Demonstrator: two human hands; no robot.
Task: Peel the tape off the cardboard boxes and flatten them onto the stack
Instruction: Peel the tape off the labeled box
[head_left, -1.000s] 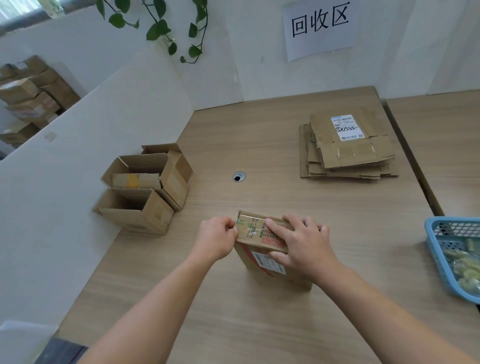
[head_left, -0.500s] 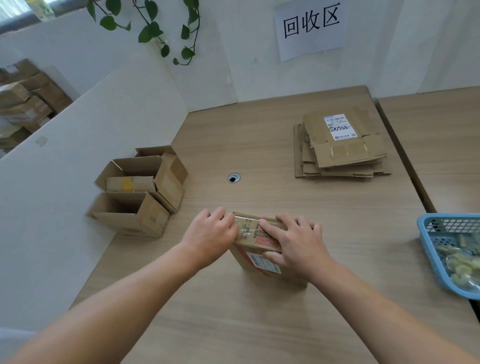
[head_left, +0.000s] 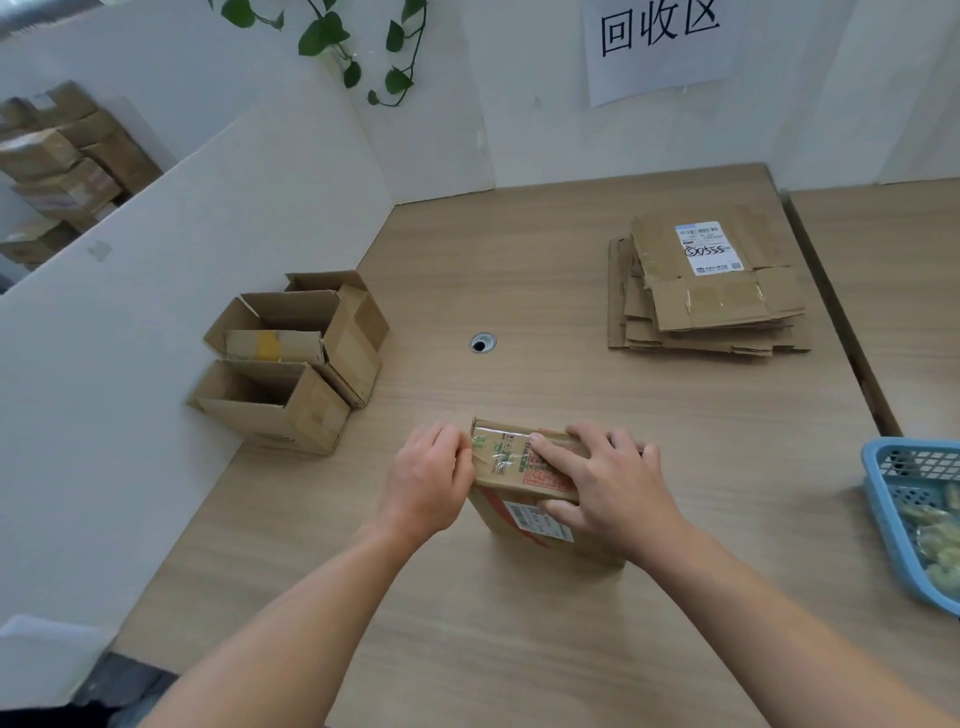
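A small taped cardboard box (head_left: 524, 512) stands on edge near the middle of the wooden table (head_left: 545, 291). Clear tape (head_left: 496, 454) crosses its top face. My right hand (head_left: 605, 480) grips the box from above, fingers over the top and thumb on the near side. My left hand (head_left: 431, 475) sits at the box's left end, fingertips curled against the tape edge there. A stack of flattened boxes (head_left: 706, 291) lies at the back right, with a white label on the top sheet.
Three opened boxes (head_left: 291, 358) stand at the left against a white partition (head_left: 156, 291). A blue basket (head_left: 914, 519) with pale wrapped items sits at the right edge. A cable hole (head_left: 482, 343) is in the table. More boxes (head_left: 62, 166) are piled beyond the partition.
My left hand's fingers have curled tighter against the tape at the box's left end. The right hand and box stay in place; the camera view has shifted slightly.
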